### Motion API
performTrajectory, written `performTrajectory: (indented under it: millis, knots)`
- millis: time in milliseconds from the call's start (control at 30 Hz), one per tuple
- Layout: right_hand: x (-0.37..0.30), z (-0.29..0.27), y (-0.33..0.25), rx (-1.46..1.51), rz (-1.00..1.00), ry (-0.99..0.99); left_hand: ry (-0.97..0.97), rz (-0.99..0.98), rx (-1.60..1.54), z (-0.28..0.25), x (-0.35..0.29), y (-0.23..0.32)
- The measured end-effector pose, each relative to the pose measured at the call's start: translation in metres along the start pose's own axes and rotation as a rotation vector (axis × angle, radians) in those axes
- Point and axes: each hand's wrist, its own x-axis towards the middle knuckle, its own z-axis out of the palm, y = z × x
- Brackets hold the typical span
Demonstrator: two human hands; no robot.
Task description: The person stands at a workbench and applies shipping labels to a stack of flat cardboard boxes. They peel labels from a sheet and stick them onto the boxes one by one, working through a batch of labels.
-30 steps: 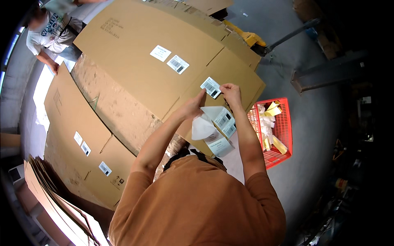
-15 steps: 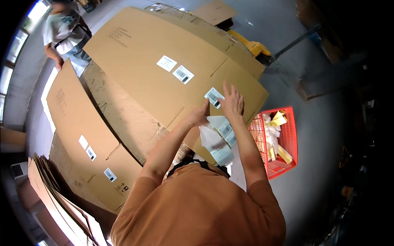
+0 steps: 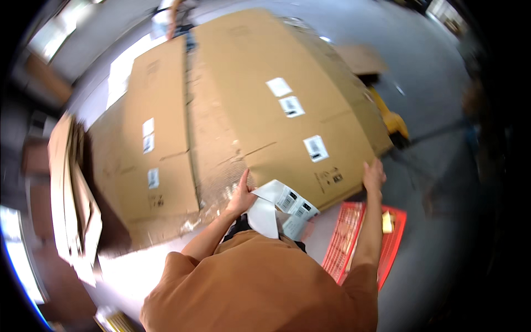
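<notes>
A large flattened cardboard box (image 3: pixel 260 105) lies in front of me, with white labels (image 3: pixel 316 148) stuck along it and printed marks near its close end. My left hand (image 3: pixel 240 198) is at its near left corner, one finger stretched up against the edge. White label sheets (image 3: pixel 296 202) hang from that hand, partly curled in front of my waist. At the near right corner my right hand (image 3: pixel 374 176) is closed round the cardboard edge, its fingertips partly hidden. To the left lies a second labelled flattened box (image 3: pixel 160 105).
Beneath both is worn brown cardboard (image 3: pixel 213 122). A co-worker (image 3: pixel 171 19) stands at the far end. A red basket (image 3: pixel 394 252) holding scraps sits beside my right arm. Folded cardboard (image 3: pixel 69 193) stands at left; a yellow pallet jack (image 3: pixel 391 119) is at right.
My hands have spread apart from the label by the near end to the box's two near corners. A label sheet still hangs at my left hand. The whole view has turned left.
</notes>
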Motion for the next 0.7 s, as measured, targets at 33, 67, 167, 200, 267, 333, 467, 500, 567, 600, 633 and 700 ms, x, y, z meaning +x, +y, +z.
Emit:
performTrajectory:
  millis: [33,67,167,200,267,333,467,500,567,600,633,700]
  knots:
    - [0.003,0.008,0.016,0.041,-0.006,0.017,0.065,-0.078,-0.038,0.008,-0.009,-0.018]
    - [0.005,0.006,0.008,0.024,0.018,-0.014,-0.006,-0.118,-0.134,0.014,-0.020,-0.030]
    - [0.000,0.000,0.006,0.010,-0.010,-0.063,-0.219,-0.144,-0.377,0.038,-0.049,-0.016]
    - [0.001,-0.011,0.001,0.044,-0.009,-0.089,-0.099,-0.095,-0.256,0.046,-0.051,-0.020]
    - [0.007,-0.039,-0.012,0.080,0.013,-0.162,0.077,-0.088,-0.137,0.050,-0.056,-0.022]
    - [0.012,-0.059,0.004,0.300,0.029,-0.276,0.111,-0.391,0.028,0.015,-0.069,0.047]
    - [-0.019,-0.053,-0.017,0.353,-0.224,-0.429,0.187,-0.285,0.010,-0.052,-0.098,0.016]
    - [-0.030,-0.035,-0.025,0.355,-0.166,-0.462,0.241,-0.241,0.030,-0.070,-0.096,-0.012]
    - [-0.064,-0.020,-0.043,0.523,-0.312,-0.232,0.244,-0.236,0.125,-0.110,-0.109,0.002]
    - [-0.077,-0.033,-0.064,0.613,-0.269,-0.255,0.258,-0.254,0.148,-0.126,-0.118,0.011]
    - [-0.089,-0.042,-0.080,0.704,-0.217,-0.278,0.293,-0.247,0.156,-0.140,-0.130,0.023]
    - [-0.108,-0.045,-0.106,0.659,-0.162,-0.262,0.318,-0.264,0.173,-0.169,-0.148,0.030]
